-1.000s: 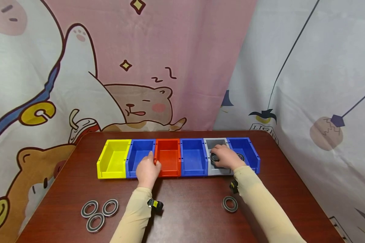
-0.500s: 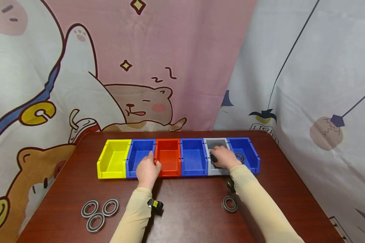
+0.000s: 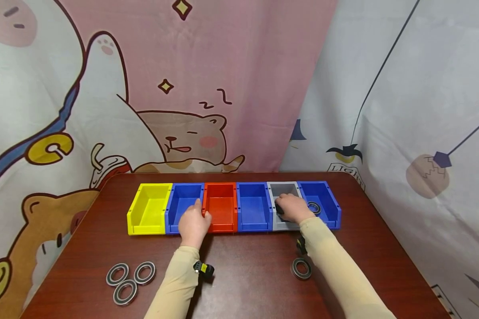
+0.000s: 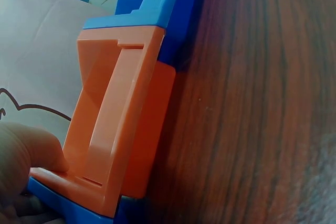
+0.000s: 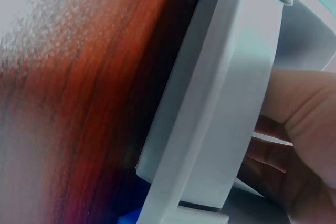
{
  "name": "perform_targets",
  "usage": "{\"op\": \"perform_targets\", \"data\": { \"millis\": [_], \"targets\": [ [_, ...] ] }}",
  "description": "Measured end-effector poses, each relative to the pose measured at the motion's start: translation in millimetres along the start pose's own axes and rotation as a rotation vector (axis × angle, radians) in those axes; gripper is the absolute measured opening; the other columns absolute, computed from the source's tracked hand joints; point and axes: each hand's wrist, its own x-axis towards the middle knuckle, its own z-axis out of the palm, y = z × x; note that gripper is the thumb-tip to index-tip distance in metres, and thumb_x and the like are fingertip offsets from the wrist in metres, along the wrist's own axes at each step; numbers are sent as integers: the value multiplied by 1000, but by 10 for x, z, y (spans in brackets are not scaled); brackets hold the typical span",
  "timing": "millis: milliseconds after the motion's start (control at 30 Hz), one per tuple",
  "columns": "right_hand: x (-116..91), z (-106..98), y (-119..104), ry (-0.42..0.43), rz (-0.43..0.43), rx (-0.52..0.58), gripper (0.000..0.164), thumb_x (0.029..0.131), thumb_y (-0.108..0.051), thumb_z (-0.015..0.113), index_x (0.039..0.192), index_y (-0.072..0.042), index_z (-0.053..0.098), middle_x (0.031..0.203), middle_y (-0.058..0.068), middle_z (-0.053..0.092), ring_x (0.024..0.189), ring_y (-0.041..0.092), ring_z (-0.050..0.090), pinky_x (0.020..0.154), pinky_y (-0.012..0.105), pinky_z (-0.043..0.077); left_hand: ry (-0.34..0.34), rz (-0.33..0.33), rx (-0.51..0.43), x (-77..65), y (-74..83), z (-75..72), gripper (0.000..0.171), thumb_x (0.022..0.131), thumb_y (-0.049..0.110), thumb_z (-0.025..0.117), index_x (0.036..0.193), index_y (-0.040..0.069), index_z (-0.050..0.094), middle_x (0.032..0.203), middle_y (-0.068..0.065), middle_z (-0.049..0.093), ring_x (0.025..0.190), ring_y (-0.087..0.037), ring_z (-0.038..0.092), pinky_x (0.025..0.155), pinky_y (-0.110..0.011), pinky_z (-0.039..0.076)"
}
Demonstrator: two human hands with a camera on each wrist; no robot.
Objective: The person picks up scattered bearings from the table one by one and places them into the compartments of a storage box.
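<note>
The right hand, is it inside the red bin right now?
No, the right hand is down in the grey bin, second bin from the right.

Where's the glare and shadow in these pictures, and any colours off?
Head view: soft sheen on the dark reddish-brown wooden table; left wrist: speckled glare lower right, the red plastic bin looking orange; right wrist: whitish glare upper left, dark shadow beside the grey plastic bin.

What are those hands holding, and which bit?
The left hand pinches the red bin by its left wall, which touches a blue bin. The right hand seems to hold a dark bearing; exactly where is hidden.
</note>
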Motion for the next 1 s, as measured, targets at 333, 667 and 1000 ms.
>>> {"op": "perform_targets", "data": {
  "millis": [333,667,1000],
  "targets": [
    [-67,-39,19,49,-16,74,42,77,-14,82,115,-4,69,108,13,66,100,33,64,82,49,54,31,22,3,-1,0,13,51,84,17,68,129,-6,62,97,-24,69,76,-39,65,64,-51,55],
    [-331,-250,69,106,-53,328,43,83,-11,76,124,0,67,121,16,66,115,35,60,96,51,47,14,5,1,-1,0,10,52,84,18,68,131,-5,61,101,-24,69,78,-39,65,67,-51,55],
    [-647,-294,104,172,-83,456,45,84,-12,77,126,0,66,123,13,66,115,33,61,97,52,47,6,-3,8,-2,2,19,52,85,18,67,131,-5,60,103,-24,69,81,-39,66,68,-51,55]
  ]
}}
